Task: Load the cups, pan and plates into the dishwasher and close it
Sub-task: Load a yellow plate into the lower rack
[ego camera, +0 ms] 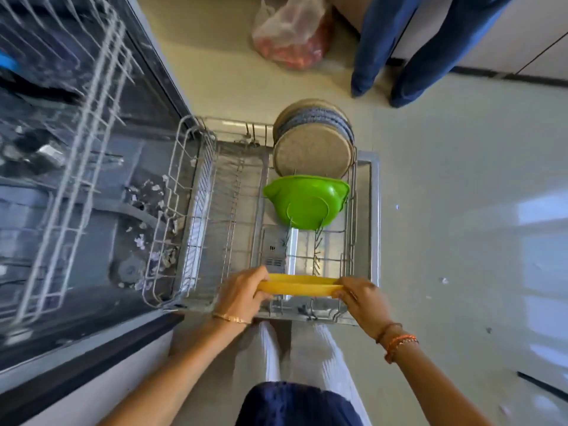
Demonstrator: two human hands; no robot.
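I am reaching both arms forward and down, left hand [244, 292] curling fingers over one end of the yellow plate [298, 286], right hand [362, 298] pinching the far right end, wrists bent, bangles on both wrists.

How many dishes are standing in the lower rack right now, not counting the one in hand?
About 5: a green dish mid-rack, and behind it roughly four round plates stacked on edge at the far end. Overlap may hide more. The yellow plate is held by both hands.
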